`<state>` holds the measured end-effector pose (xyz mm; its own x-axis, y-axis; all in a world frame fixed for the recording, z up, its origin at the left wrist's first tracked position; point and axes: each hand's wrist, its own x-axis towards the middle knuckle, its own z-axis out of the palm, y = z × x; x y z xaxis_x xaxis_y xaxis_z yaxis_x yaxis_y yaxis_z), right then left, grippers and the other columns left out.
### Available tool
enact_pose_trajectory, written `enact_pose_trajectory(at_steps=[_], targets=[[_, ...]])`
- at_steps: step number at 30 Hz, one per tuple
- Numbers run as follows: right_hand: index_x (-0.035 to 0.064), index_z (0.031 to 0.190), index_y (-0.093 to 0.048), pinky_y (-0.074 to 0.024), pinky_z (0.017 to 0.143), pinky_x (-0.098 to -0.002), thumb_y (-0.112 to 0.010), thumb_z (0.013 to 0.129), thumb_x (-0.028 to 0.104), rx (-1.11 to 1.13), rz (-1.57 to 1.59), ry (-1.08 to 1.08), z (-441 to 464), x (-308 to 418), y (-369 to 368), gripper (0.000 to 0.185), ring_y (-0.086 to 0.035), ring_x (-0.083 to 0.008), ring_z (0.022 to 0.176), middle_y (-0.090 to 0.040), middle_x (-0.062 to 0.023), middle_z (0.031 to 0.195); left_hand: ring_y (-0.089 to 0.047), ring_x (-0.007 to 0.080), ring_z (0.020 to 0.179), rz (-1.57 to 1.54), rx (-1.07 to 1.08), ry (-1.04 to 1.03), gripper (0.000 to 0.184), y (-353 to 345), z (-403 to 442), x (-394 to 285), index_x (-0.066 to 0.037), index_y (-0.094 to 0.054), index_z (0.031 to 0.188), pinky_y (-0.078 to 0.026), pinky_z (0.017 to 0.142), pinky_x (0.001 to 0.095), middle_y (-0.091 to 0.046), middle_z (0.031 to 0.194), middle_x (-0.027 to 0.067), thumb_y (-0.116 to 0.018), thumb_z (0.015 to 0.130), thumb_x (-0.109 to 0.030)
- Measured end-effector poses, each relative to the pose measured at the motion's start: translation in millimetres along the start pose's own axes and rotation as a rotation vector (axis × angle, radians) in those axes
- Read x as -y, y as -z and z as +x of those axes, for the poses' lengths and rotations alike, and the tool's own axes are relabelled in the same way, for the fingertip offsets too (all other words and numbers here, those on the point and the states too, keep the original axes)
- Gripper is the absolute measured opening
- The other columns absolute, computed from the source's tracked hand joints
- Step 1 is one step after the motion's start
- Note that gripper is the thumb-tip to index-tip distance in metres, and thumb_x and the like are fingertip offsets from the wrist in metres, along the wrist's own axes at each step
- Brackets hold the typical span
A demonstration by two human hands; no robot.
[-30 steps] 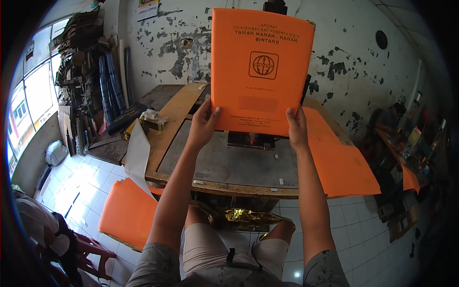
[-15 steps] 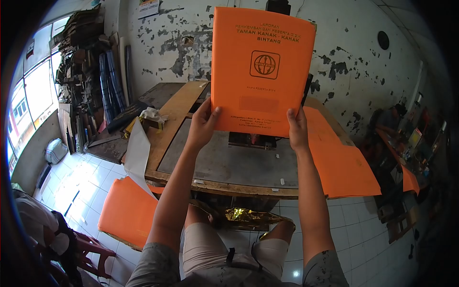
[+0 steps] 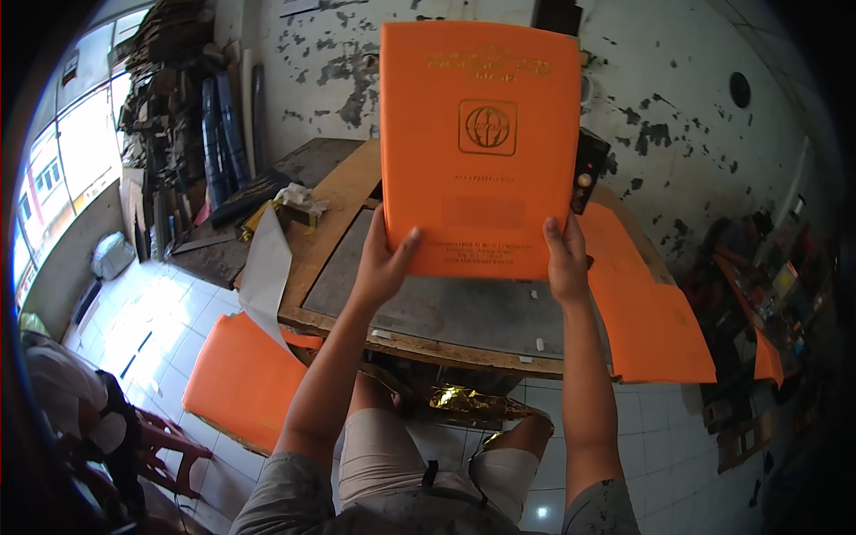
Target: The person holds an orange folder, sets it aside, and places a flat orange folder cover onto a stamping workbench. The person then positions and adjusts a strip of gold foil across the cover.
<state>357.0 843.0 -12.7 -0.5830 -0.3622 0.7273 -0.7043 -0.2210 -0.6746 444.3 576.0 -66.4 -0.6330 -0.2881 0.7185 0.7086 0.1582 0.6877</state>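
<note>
In both hands I hold up an orange report cover (image 3: 477, 192), upright and facing me. Gold lettering runs across its top and bottom, and a globe emblem in a square frame sits in the middle. My left hand (image 3: 387, 266) grips its lower left edge, thumb on the front. At the lower right edge, my right hand (image 3: 566, 261) pinches it the same way. Behind the cover is a worktable with a dark grey top (image 3: 446, 321). A dark machine (image 3: 588, 165) shows partly past the cover's right edge.
Orange sheets (image 3: 655, 325) lie on the table's right side. More orange covers (image 3: 241, 379) are stacked low at the left, beside a pale sheet (image 3: 266, 267). Crumpled gold foil (image 3: 473, 403) hangs below the table edge. A red stool (image 3: 174, 450) stands lower left.
The cover has come slightly lower and to the left in view, still held in both hands. Glare has shifted on its gold lettering. The surroundings have shifted slightly in view.
</note>
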Motion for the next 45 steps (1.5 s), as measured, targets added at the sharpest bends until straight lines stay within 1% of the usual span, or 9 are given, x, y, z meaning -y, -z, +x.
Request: enact_pose_trajectory(at_steps=[8, 14, 18, 23, 34, 37, 40, 41, 45], targets=[[0.0034, 0.150, -0.043, -0.0314, 0.117, -0.0403, -0.052, 0.105, 0.047, 0.304, 0.011, -0.232, -62, 10, -47, 0.063, -0.049, -0.0247, 0.134, -0.056, -0.0129, 0.140, -0.061, 0.0160, 0.116, -0.093, -0.279, 0.118, 0.050, 82, -55, -4, 0.003, -0.048, 0.141, -0.049, 0.099, 0.0306, -0.063, 0.126, 0.0102, -0.066, 0.100, -0.019], [0.0054, 0.142, -0.053, -0.0327, 0.113, -0.0476, -0.060, 0.101, 0.043, 0.363, -0.631, -0.097, -147, -29, -35, 0.056, -0.048, -0.0347, 0.134, -0.058, -0.0145, 0.136, -0.062, 0.0174, 0.117, 0.296, -0.255, 0.155, 0.056, 156, 26, 7, 0.004, -0.051, 0.142, -0.049, 0.100, 0.0312, -0.064, 0.130, 0.0130, -0.066, 0.100, -0.029], [0.0065, 0.137, -0.058, -0.0316, 0.113, -0.0510, -0.063, 0.097, 0.045, 0.261, -0.743, -0.135, -180, -43, -25, 0.055, -0.049, -0.0349, 0.133, -0.059, -0.0102, 0.135, -0.068, 0.0159, 0.100, 0.425, -0.188, 0.148, 0.048, 216, 121, 84, 0.005, -0.059, 0.130, -0.054, 0.088, 0.0301, -0.071, 0.115, 0.0124, -0.070, 0.097, -0.027], [0.0106, 0.135, -0.059, -0.0274, 0.115, -0.0532, -0.065, 0.094, 0.050, 0.258, -0.898, -0.213, -205, -64, -22, 0.057, -0.046, -0.0347, 0.138, -0.059, -0.0074, 0.138, -0.070, 0.0172, 0.094, 0.573, -0.085, 0.359, 0.047, 289, 229, 194, 0.006, -0.062, 0.128, -0.056, 0.085, 0.0307, -0.072, 0.110, 0.0126, -0.071, 0.095, -0.027], [0.0132, 0.130, -0.059, -0.0190, 0.116, -0.0533, -0.056, 0.091, 0.067, 0.262, -1.047, -0.404, -205, -74, -41, 0.067, -0.041, -0.0366, 0.141, -0.060, -0.0086, 0.137, -0.071, 0.0160, 0.094, 0.474, 0.047, 0.713, 0.049, 337, 314, 360, 0.000, -0.066, 0.128, -0.057, 0.080, 0.0306, -0.073, 0.108, 0.0134, -0.074, 0.093, -0.032], [0.0119, 0.133, -0.062, -0.0200, 0.116, -0.0549, -0.055, 0.090, 0.068, 0.297, -1.017, -0.446, -203, -75, -39, 0.071, -0.042, -0.0372, 0.141, -0.057, -0.0113, 0.141, -0.073, 0.0227, 0.098, 0.853, 0.140, 0.652, 0.050, 343, 327, 381, -0.004, -0.067, 0.130, -0.057, 0.086, 0.0356, -0.075, 0.109, 0.0157, -0.075, 0.091, -0.035], [0.0097, 0.137, -0.060, -0.0187, 0.118, -0.0554, -0.054, 0.092, 0.065, 0.324, -0.995, -0.399, -194, -75, -39, 0.071, -0.043, -0.0367, 0.140, -0.055, -0.0131, 0.145, -0.072, 0.0329, 0.104, 1.338, 0.108, 0.285, 0.055, 348, 332, 413, -0.006, -0.064, 0.133, -0.055, 0.093, 0.0421, -0.075, 0.111, 0.0194, -0.075, 0.088, -0.036], [0.0091, 0.137, -0.060, -0.0186, 0.118, -0.0554, -0.052, 0.093, 0.068, 0.336, -1.007, -0.396, -197, -75, -38, 0.074, -0.042, -0.0374, 0.141, -0.054, -0.0139, 0.146, -0.067, 0.0399, 0.112, 1.254, 0.030, 0.369, 0.057, 345, 333, 419, -0.010, -0.061, 0.137, -0.053, 0.097, 0.0467, -0.070, 0.120, 0.0229, -0.073, 0.088, -0.036], [0.0119, 0.129, -0.061, -0.0156, 0.118, -0.0548, -0.053, 0.091, 0.069, 0.347, -1.005, -0.427, -205, -74, -35, 0.069, -0.038, -0.0382, 0.142, -0.056, -0.0129, 0.142, -0.067, 0.0358, 0.116, 1.295, 0.045, 0.255, 0.058, 313, 323, 385, -0.011, -0.059, 0.139, -0.053, 0.097, 0.0446, -0.068, 0.126, 0.0200, -0.072, 0.090, -0.038]])
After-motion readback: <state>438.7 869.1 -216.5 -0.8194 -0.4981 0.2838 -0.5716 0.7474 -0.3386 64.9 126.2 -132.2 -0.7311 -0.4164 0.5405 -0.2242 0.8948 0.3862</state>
